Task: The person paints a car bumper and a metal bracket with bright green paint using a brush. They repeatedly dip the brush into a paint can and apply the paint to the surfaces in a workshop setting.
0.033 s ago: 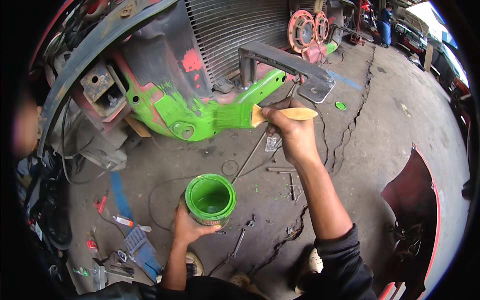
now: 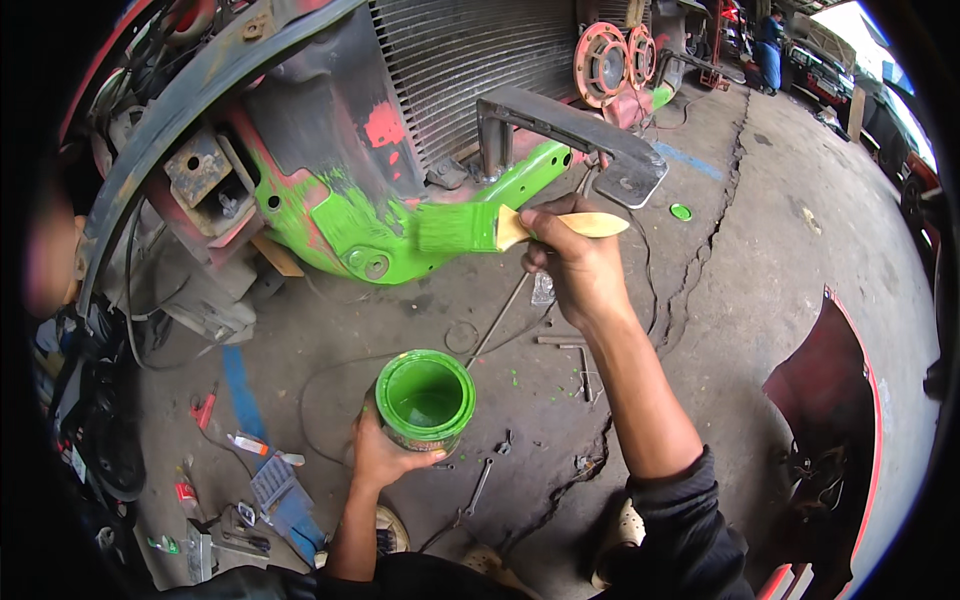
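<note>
Since the earlier frame the paintbrush [image 2: 490, 228] is seen shifted slightly along the green-painted frame member [image 2: 380, 235], its bristles still laid against the wet green surface, while the paint can [image 2: 425, 400] is kept in the same place below. The brush is judged light and stiff in its pale wooden handle, soft and paint-slick at the bristles, so it is best taken by the handle behind the ferrule, where the right hand [image 2: 575, 265] is already closed in a firm grip around it. Its long axis runs nearly level across the picture, bristles pointing to the person's left, handle end to the right. The open can, judged fairly heavy and easily spilled, is clasped by the left hand [image 2: 378, 455] at its lower side above the cracked concrete floor [image 2: 760, 230], where spanners [image 2: 480, 487] are scattered.
</note>
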`<act>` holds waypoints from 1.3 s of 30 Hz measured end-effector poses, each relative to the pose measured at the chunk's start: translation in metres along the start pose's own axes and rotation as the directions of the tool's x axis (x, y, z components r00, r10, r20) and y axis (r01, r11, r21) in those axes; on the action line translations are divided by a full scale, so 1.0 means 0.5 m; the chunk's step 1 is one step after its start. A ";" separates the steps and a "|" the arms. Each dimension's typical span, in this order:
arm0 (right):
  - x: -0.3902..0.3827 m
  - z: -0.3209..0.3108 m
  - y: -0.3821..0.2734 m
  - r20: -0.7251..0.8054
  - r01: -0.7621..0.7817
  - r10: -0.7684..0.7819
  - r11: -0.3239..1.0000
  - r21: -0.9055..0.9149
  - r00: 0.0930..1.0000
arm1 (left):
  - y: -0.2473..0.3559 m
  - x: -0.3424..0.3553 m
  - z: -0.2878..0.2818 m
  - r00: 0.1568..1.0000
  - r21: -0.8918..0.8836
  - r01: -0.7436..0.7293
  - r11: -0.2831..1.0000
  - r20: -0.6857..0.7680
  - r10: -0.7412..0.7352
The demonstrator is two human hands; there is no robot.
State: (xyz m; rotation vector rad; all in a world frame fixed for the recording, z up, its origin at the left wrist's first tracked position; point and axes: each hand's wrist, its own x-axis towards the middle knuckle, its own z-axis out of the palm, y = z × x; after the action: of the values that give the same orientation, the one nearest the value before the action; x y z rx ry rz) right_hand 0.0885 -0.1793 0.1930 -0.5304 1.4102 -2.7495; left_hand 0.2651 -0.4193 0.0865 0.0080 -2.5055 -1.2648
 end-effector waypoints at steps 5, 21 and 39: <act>0.049 0.044 0.039 -0.046 -0.150 0.163 0.967 0.207 0.986 | 0.003 0.013 0.026 0.998 0.112 -0.053 0.992 0.049 0.048; 0.035 0.052 0.006 -0.048 0.182 -0.184 0.982 -0.047 0.982 | -0.040 -0.003 0.032 0.998 0.136 -0.020 0.990 0.055 0.013; 0.027 0.034 0.027 -0.009 0.345 -0.349 0.931 -0.116 0.937 | -0.060 0.010 0.055 0.993 0.155 0.044 0.987 0.102 -0.060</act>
State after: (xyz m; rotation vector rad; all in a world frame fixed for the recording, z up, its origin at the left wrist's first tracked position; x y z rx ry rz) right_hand 0.0788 -0.2029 0.1958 -0.8226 1.6281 -2.9619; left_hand 0.2481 -0.4165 0.0494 0.0438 -2.7047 -1.1162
